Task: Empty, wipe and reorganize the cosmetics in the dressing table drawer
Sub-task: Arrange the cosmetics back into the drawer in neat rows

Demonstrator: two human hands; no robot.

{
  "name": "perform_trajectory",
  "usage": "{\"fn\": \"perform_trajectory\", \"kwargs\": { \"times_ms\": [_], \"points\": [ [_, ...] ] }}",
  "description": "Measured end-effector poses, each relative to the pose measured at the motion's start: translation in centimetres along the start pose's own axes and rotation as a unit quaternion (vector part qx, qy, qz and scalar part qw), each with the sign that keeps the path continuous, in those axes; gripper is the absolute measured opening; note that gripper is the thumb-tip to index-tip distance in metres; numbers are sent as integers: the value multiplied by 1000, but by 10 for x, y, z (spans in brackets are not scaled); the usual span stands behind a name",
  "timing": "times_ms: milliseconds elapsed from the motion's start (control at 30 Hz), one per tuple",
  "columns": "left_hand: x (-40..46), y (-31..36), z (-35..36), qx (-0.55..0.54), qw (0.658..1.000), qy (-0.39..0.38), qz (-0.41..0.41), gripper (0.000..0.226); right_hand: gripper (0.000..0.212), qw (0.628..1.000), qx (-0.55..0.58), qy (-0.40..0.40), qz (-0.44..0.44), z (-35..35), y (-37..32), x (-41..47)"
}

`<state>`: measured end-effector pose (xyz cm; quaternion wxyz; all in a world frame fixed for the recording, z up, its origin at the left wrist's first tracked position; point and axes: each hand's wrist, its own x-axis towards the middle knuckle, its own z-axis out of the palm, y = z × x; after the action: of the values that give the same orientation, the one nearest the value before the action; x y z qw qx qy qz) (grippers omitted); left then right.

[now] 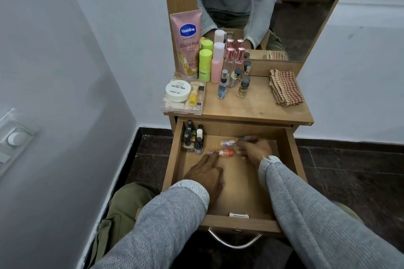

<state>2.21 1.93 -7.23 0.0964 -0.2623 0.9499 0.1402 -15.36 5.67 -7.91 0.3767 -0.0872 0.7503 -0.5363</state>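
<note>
Drawer (pixel 293 159): pulled out, both hands inside.
Left hand (pixel 205 172): fingers straight, touching a lying tube (pixel 226 152).
Right hand (pixel 254 148): blurred, grip unclear.
Risk: tube could roll into the bottles (pixel 193 140) in the back-left corner and topple them.

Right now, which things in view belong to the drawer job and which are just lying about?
Job:
drawer
nail polish bottles
small tubes
checked cloth
Vaseline tube
perfume bottles
left hand
right hand

Lying about:
mirror
wall dial
</note>
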Motion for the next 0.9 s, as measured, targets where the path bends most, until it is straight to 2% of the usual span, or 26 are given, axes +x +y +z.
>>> {"fn": "perform_trajectory", "kwargs": {
  "times_ms": [300, 500, 700, 800, 900],
  "points": [
    [2, -2, 1, 1, 1000, -14, 5, 40, 10, 996, -85, 0, -26, 10, 5, 3],
    [5, -3, 1, 1, 1000, 8, 14, 39, 17, 990, -135, -18, -41, 10, 9, 5],
    [6, -4, 2, -17, 1000, 10, 11, 40, 16, 983, -172, -18, -56, 9, 7, 3],
    [8, -4, 2, -23, 1000, 12, 4, 41, 13, 964, -239, 2, -117, 3, 2, -2],
    [10, -6, 6, -20, 1000, 22, 8, 43, 8, 914, -306, 20, -267, 6, -12, -18]
  ]
}}
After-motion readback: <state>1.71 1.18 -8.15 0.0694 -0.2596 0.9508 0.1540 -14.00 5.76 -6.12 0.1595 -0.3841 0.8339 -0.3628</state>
